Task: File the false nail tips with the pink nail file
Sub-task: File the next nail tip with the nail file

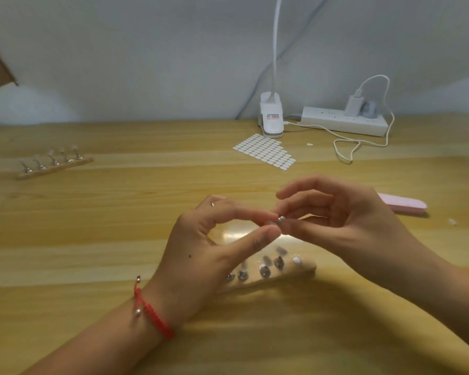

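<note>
**Even indoor light, slightly soft wide-angle view**

The wooden table (92,239) is evenly and brightly lit. A white glare patch shines on it beside the left hand (209,253). Soft shadows lie under both forearms. The metal holder (281,219) pinched between the left hand and right hand (336,220) looks soft-edged. The nail tips (281,250) on the near stand (306,267) are smeared by blur. The table's far edge bows from lens distortion.
</note>
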Demonstrator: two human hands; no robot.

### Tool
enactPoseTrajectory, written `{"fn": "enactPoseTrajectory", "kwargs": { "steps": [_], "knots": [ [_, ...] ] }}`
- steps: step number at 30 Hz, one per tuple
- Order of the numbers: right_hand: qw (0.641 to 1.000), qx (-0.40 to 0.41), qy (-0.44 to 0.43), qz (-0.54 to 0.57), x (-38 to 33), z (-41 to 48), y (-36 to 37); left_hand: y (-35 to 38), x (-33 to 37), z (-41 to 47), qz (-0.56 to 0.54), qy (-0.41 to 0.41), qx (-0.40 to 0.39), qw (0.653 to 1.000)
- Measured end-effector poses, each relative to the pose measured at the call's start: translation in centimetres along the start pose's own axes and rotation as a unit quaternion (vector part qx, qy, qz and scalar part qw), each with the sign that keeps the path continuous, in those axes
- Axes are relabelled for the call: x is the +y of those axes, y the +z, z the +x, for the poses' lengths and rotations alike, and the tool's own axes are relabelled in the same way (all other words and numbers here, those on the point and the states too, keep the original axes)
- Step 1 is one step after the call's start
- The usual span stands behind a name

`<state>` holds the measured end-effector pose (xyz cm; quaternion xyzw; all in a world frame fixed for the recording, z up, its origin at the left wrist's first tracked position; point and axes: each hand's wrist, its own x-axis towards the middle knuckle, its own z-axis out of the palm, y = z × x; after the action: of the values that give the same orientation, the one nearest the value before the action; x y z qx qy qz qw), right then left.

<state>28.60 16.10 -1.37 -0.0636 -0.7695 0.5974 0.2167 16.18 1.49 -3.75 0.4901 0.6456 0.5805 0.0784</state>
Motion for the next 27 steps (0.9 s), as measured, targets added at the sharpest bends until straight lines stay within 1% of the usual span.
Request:
{"fn": "enactPoseTrajectory", "kwargs": {
  "steps": [3, 7, 9, 11, 13, 17, 20, 22, 25, 27],
  "knots": [
    [1.0, 0.004, -0.01, -0.022, -0.4, 0.0, -0.2, 0.0, 0.1, 0.1, -0.036, -0.023, -0.007, 0.999],
    [0.996, 0.055, -0.028, -0.059, -1.6, 0.6, -2.4, -0.6, 0.3, 0.6, -0.085, -0.061, 0.032, 0.994],
    [0.997, 0.043, -0.02, -0.068, -1.7, 0.5, -2.7, -0.6, 0.6, 0.6, -0.098, -0.074, 0.033, 0.992],
    [0.999, -0.01, 0.004, -0.043, -1.4, 0.0, -1.8, -0.2, 0.8, 0.5, -0.104, -0.076, 0.013, 0.992],
    [0.999, -0.032, 0.029, -0.008, -1.0, -0.2, -0.7, 0.0, 0.8, 0.3, -0.117, -0.068, -0.01, 0.991],
    [0.995, -0.004, 0.064, 0.072, -0.8, -0.3, -0.3, 0.1, 0.7, 0.1, -0.142, -0.061, -0.02, 0.988],
    [0.996, -0.007, 0.072, 0.061, -1.0, -0.6, -0.4, 0.1, 0.7, 0.1, -0.146, -0.069, -0.032, 0.986],
    [0.996, 0.001, 0.06, 0.062, -0.8, -0.8, -0.4, 0.2, 0.6, 0.1, -0.145, -0.068, -0.045, 0.986],
    [0.997, 0.005, 0.039, 0.067, -0.6, -1.1, -0.4, 0.4, 0.5, 0.0, -0.143, -0.037, -0.057, 0.987],
    [0.997, 0.001, 0.039, 0.069, -0.6, -1.2, -0.4, 0.5, 0.4, -0.1, -0.143, -0.029, -0.052, 0.988]
  ]
}}
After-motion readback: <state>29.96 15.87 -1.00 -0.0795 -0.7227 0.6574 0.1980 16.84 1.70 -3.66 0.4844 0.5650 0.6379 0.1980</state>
